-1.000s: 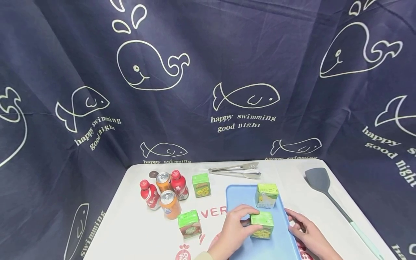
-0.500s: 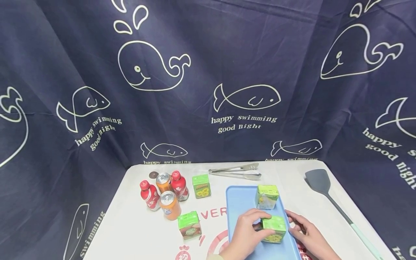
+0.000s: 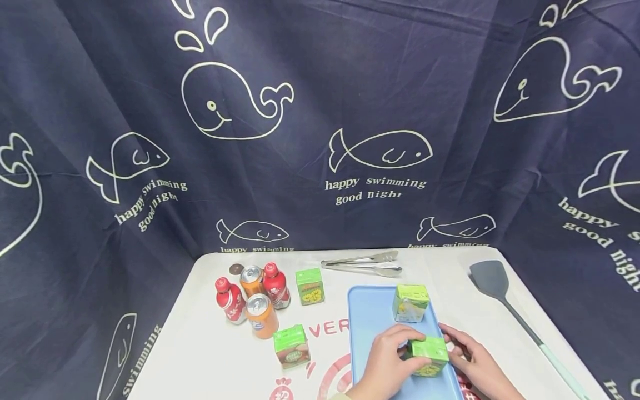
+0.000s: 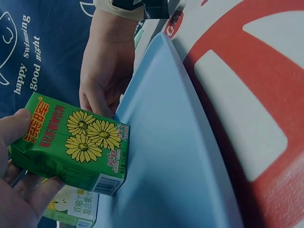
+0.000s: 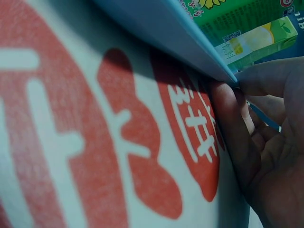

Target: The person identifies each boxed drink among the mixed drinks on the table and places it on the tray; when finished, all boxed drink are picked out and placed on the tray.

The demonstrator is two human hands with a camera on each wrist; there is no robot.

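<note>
My left hand grips a green drink carton with yellow flowers on its side, thumb and fingers on opposite faces. That carton is over the right side of a blue tray, and its base seems to meet the tray in the left wrist view. Behind it on the tray stands a lighter green juice carton. The right hand pinches the tray's right edge between thumb and fingers, seen closely in the right wrist view.
Left of the tray stand another flower carton, a green and brown carton, red bottles and orange cans. Metal tongs lie at the back. A spatula lies along the right side.
My left hand has moved right across the tray with the flower carton, bringing it close to the right edge. The right hand has stayed at the tray's edge.
</note>
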